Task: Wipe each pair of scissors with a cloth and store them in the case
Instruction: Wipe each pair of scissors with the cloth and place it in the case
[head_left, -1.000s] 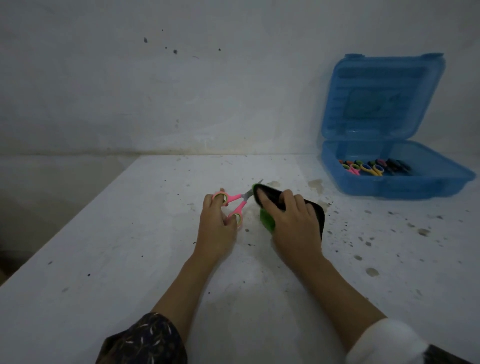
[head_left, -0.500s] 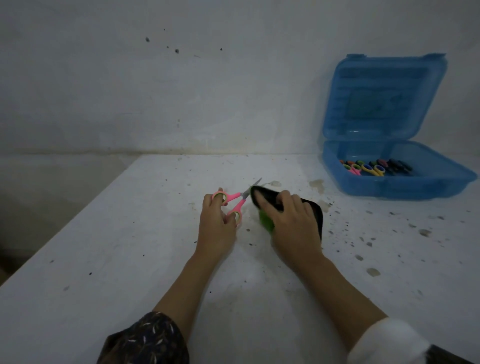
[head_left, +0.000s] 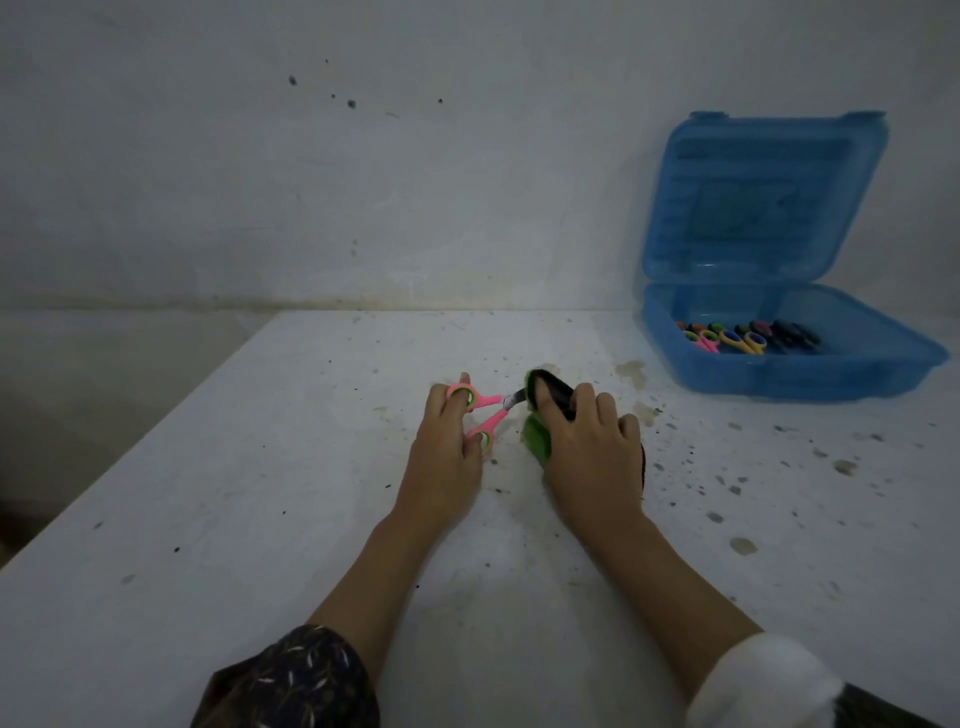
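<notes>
Fingers (head_left: 459, 391) of your left hand (head_left: 441, 452) are hooked into the loops of the pink scissors (head_left: 491, 400). One finger passes through the far loop, and the near loop sits at the thumb side, so this hand grips the handles. Your right hand (head_left: 587, 452) is curled around the green and black cloth (head_left: 535, 441) and pinches it over the blades. Only a short piece of grey metal shows between the handles and the cloth. The blades point to about 3 o'clock from the left hand, and the handles stand a little apart, low over the white table (head_left: 260, 467).

The blue plastic case (head_left: 779, 382) sits at about 2 o'clock from your hands, well apart, with its lid (head_left: 769, 197) raised upright. Several small scissors (head_left: 743, 340) with coloured handles lie already inside it, so I judge that most of the work is done. I see no other loose scissors on the table, so this pair may be the last one. What is left, as I judge it: finish wiping the blades, carry the pair to the case, lay it beside the others, and perhaps close the lid.
</notes>
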